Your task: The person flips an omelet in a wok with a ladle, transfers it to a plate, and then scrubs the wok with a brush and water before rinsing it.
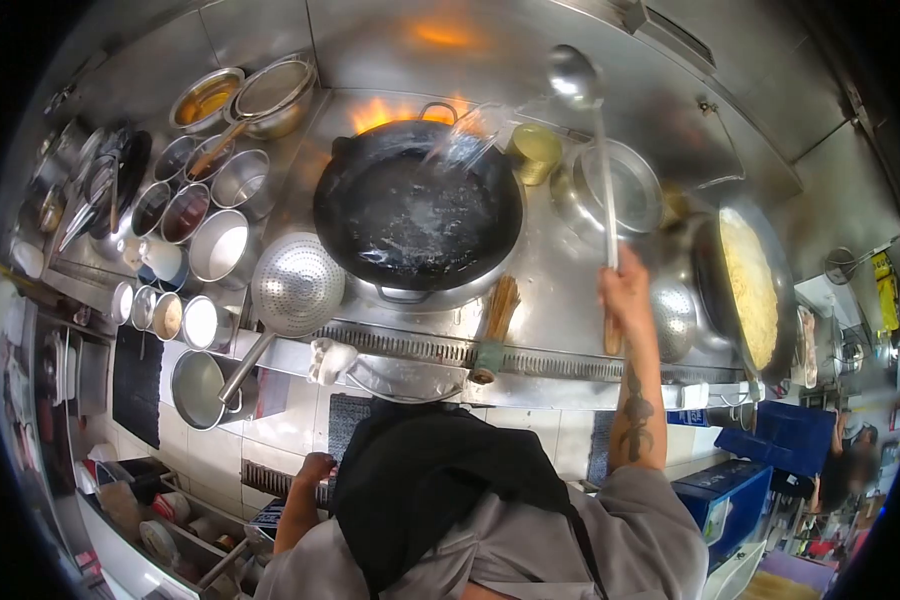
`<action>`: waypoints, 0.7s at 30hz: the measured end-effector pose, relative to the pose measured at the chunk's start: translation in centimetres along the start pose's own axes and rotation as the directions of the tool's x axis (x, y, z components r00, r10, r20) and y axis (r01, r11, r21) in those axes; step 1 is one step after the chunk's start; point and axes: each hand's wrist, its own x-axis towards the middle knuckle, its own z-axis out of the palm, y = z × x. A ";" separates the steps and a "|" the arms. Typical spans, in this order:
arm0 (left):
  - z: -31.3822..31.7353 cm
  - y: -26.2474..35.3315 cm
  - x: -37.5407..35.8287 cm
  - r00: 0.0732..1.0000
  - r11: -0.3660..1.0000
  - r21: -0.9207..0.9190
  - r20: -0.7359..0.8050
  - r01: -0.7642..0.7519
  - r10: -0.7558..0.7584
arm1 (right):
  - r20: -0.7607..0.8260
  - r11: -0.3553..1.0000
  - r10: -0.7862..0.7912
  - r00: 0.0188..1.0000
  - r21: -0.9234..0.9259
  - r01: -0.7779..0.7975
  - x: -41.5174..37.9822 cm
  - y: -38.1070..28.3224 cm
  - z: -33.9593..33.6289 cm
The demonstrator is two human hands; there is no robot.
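My right hand [625, 290] is wrapped round the long handle of a metal ladle [574, 77], its bowl raised at the back of the stove. Water splashes [467, 143] through the air over the far right rim of a black wok [420, 210]. The wok holds a shallow, bubbling clear liquid, and flames rise behind it. Low beside my body, my left hand [318, 467] is apart from the stove; its fingers are too hidden to make out.
A perforated strainer [298, 284] lies left of the wok, near several metal seasoning pots [220, 245]. A bamboo brush [497, 325] rests on the front edge. To the right stand a metal bowl [630, 190] and a large pan with pale yellow food [750, 285].
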 end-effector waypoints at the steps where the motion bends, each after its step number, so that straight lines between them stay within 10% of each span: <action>1: 0.7 0.3 -0.8 0.998 0.991 -0.115 0.028 0.067 -0.064 | -0.049 0.997 -0.042 0.998 -0.061 0.039 1.5 1.9 -1.2; 2: 0.9 0.4 -1.2 0.990 0.965 -0.225 0.064 0.134 -0.123 | -0.091 0.981 -0.076 0.993 -0.187 0.058 3.1 3.5 -2.6; 3: -4.2 6.2 -1.8 0.724 0.323 -0.723 0.343 0.610 -0.599 | -0.132 0.948 -0.113 0.985 -0.312 0.067 4.8 5.2 -3.9; 5: -2.4 5.1 -3.2 0.942 0.732 -0.633 -0.014 0.252 -0.336 | -0.187 0.844 -0.113 0.976 -0.537 -0.005 7.9 8.0 -6.2; 7: 1.1 4.2 -3.7 0.937 0.682 -0.677 0.036 0.278 -0.347 | -0.215 0.729 -0.037 0.976 -0.674 -0.120 10.5 11.2 -7.7; 9: 3.0 3.6 -3.1 0.763 0.325 -0.763 0.318 0.558 -0.563 | -0.209 0.630 0.117 0.971 -0.740 -0.235 13.0 14.7 -8.7; 12: 6.5 2.0 -4.5 0.973 0.960 -0.258 -0.173 0.106 -0.154 | -0.066 0.833 0.374 0.925 -0.416 -0.366 14.7 17.5 -9.3; 15: 7.0 2.9 -5.8 0.966 0.971 -0.219 -0.214 0.100 -0.147 | 0.074 0.868 0.457 0.886 0.180 -0.462 15.1 18.2 -9.9; 18: 5.8 4.3 -6.2 0.952 0.934 -0.314 -0.192 0.170 -0.238 | 0.244 0.446 0.423 0.872 0.782 -0.435 12.1 12.0 -9.2; 21: 4.1 4.7 -5.5 0.945 0.939 -0.300 -0.222 0.168 -0.240 | 0.392 0.313 0.243 0.887 0.834 -0.454 12.4 13.8 -10.4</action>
